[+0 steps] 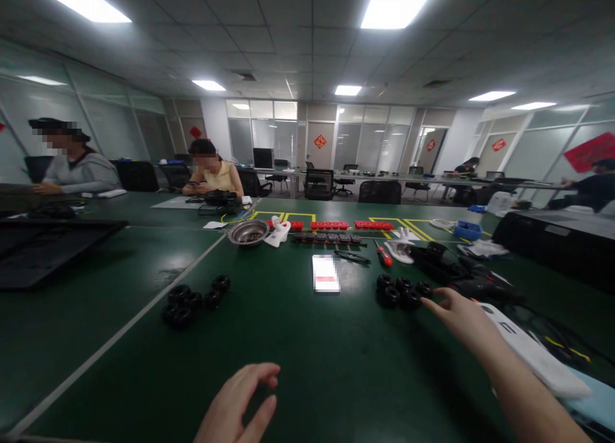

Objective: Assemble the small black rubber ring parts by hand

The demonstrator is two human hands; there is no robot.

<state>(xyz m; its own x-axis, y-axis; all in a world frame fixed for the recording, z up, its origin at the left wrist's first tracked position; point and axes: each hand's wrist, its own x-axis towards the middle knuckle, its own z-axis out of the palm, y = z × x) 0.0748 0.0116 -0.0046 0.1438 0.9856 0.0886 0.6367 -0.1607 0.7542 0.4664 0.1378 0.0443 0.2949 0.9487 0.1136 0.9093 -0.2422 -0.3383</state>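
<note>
My left hand [240,401] hovers over the near part of the green table, its thumb and fingers apart with nothing between them. At the right, my right hand [449,312] reaches to a group of small black wheels [410,298]. Its thumb and forefinger are spread beside the rightmost wheel [425,289]; whether they touch it I cannot tell. A second cluster of black wheels [180,294] lies on the left, beyond my left hand. Between the two groups is a phone with a lit screen [325,274].
Behind the phone are a metal bowl [248,232], red strips [329,225], a dark strip of parts [329,238] and a red screwdriver [384,255]. A long white object [533,350] lies beside my right forearm. Two people sit across the table at left.
</note>
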